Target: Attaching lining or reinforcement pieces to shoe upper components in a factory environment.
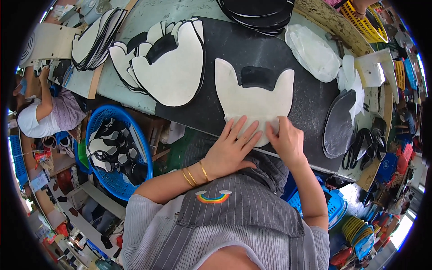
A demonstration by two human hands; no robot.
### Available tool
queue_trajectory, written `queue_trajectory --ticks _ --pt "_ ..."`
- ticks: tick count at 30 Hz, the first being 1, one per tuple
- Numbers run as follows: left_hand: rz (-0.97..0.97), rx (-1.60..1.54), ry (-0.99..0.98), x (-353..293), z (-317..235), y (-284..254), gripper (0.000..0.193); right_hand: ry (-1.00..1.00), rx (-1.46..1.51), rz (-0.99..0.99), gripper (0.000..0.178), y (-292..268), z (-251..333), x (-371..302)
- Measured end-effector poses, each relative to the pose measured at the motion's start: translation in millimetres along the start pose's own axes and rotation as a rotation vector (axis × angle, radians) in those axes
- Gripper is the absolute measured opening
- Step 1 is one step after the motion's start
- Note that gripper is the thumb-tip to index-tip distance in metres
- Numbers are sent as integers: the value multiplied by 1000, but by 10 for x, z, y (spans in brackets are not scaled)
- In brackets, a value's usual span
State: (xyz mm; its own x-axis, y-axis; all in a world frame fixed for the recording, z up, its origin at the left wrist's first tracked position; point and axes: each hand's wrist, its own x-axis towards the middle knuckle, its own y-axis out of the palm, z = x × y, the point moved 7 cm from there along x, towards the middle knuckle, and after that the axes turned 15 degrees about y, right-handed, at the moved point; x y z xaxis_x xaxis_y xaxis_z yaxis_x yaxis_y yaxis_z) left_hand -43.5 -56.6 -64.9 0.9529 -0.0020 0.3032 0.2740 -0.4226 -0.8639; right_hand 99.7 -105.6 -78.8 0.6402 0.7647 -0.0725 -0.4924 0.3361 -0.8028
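Observation:
A white cut shoe upper (258,101) with a black tongue piece (258,77) lies on the dark mat in front of me. My left hand (231,150) rests flat across its near left edge, fingers stretched and spread. At the near right edge, my right hand (288,140) has its thumb and bent fingers closed on the upper. Between the hands the near end of the upper looks slightly paler, as if a thin layer lies there; my fingers partly hide it. Further left lies a stack of similar white uppers (173,74) with black tongue pieces.
Black flat pieces (258,13) are stacked at the back. Clear plastic (312,51) lies to the right, near a black oval pad (339,123) and scissors (357,146). A blue basket (119,189) of parts stands left below the table; a person (49,110) sits beyond.

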Motion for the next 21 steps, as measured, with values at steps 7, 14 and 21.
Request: queue_trajectory --ticks 7,14,21 --pt "147 46 57 65 72 13 75 225 -217 -179 20 -160 -281 55" --pt "190 60 144 468 18 178 79 97 -81 -281 15 -602 -451 -306" --pt "212 9 188 845 -241 42 56 433 156 -734 9 -2132 -1935 72"
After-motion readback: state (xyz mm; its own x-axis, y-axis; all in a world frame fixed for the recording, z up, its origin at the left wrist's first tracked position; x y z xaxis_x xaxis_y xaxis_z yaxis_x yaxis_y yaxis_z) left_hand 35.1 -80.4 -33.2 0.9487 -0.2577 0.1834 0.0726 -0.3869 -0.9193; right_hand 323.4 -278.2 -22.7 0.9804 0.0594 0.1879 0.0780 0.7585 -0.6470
